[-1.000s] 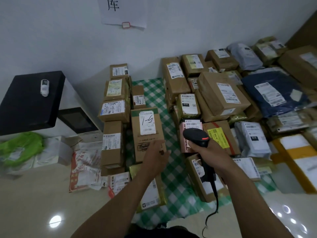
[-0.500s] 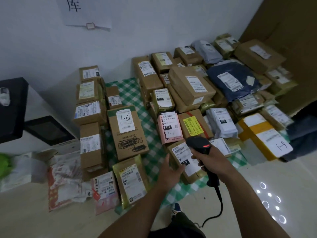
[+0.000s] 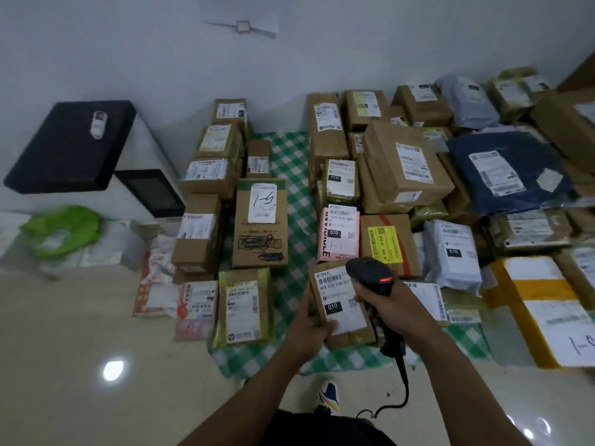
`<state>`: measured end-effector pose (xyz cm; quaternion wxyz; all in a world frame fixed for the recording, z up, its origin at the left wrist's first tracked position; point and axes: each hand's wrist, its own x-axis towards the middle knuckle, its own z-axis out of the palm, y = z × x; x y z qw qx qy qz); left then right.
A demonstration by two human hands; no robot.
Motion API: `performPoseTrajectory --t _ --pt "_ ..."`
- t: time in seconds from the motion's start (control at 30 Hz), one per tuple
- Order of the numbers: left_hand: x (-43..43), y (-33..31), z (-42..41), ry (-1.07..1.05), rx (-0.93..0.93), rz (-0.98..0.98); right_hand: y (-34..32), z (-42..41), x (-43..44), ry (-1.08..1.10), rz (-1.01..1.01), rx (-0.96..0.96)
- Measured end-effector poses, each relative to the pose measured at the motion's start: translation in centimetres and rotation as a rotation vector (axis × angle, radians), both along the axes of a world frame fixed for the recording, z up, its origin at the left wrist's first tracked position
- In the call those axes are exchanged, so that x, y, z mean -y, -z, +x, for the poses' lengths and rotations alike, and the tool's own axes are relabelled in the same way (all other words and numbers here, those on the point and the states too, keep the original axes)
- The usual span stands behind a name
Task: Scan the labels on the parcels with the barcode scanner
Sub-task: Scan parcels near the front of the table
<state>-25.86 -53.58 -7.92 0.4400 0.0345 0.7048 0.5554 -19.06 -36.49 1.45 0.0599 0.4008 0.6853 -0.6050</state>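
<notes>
Our left hand point(image 3: 307, 329) grips a small brown parcel point(image 3: 346, 342) by its near left corner. The fingers are clamped on it, with the thumb lying on the edge of the white label point(image 3: 341, 300). The label faces up at us and has a black patch that reads 010. The parcel sits at the near edge of the green and white checked cloth point(image 3: 289, 162). We cannot tell if it is lifted or lying on the cloth.

Our right hand point(image 3: 391, 305) holds the black barcode scanner point(image 3: 370, 272) by its handle, and its fingers point(image 3: 363, 297) are curled tight round it. The scanner's head is over the far right corner of the same parcel, just above the label, and a small red light glows on it. A black cable point(image 3: 404, 381) hangs from the handle down to the shiny floor point(image 3: 80, 365).

Many more parcels lie all over the cloth. Just behind the one we hold are a pink parcel point(image 3: 325, 243) and a brown box with a yellow label point(image 3: 384, 244), side by side. To the left stands a tall box point(image 3: 260, 239) with 1-5 written on its label, and a gold bag point(image 3: 243, 304) lies in front of it. A big dark blue bag point(image 3: 467, 162) lies far to the right.

On the far left is a white machine with a black top point(image 3: 64, 149), and beside it sits a green bag point(image 3: 64, 228).
</notes>
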Motion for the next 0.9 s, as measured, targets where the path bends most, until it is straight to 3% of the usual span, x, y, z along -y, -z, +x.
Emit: performPoseTrajectory --t 0.2,0.53,0.9 --pt "4.1 -1.2 -1.4 -0.286 -0.102 -0.001 -1.1 -2.5 2.1 -0.119 -0.055 -0.076" --pt "6.5 -4.3 -8.9 -0.336 -0.650 -0.113 -6.0 -7.6 6.5 -0.326 0.076 -0.173" --pt "5.8 -4.9 -10.1 -0.273 -0.673 -0.147 -8.0 -8.5 7.4 -0.454 0.124 -0.138"
